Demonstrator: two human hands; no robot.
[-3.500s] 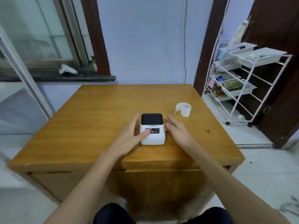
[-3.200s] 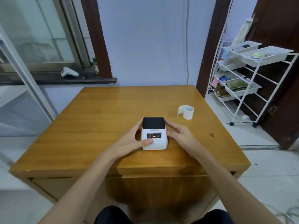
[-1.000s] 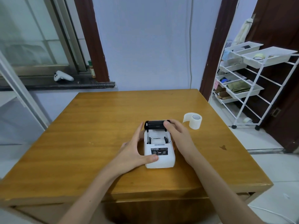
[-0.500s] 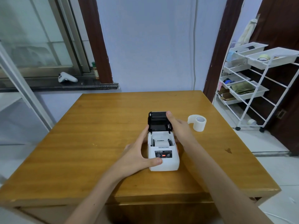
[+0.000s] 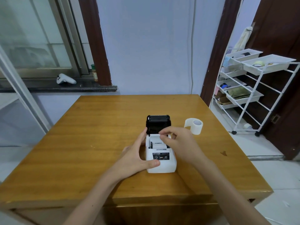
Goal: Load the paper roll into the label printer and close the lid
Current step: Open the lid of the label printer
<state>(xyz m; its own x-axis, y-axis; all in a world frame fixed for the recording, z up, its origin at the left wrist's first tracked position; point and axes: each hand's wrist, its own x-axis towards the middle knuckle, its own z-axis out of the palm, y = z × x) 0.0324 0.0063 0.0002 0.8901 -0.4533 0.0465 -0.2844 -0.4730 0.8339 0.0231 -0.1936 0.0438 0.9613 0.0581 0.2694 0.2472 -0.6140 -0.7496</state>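
A small white label printer (image 5: pixel 162 165) stands on the wooden table (image 5: pixel 97 143), near its front. Its black lid (image 5: pixel 158 124) is swung up and back, so the white paper bay shows. My left hand (image 5: pixel 134 158) grips the printer's left side, thumb on the front face. My right hand (image 5: pixel 180 143) hovers over the bay's right part, thumb and forefinger tips together at the bay's rear edge; whether they pinch anything is hidden. The white paper roll (image 5: pixel 195 126) stands on the table right of the lid, a loose end curling off to its left.
A white wire rack (image 5: pixel 259 88) with trays stands on the floor right of the table, in front of a dark door. On the window ledge at the back left lie a white game controller (image 5: pixel 65 79) and a small bottle (image 5: pixel 94 73).
The closed lid was opened and swung back. In the last half second my right hand left the lid and came down over the open bay. My left hand stays on the printer.
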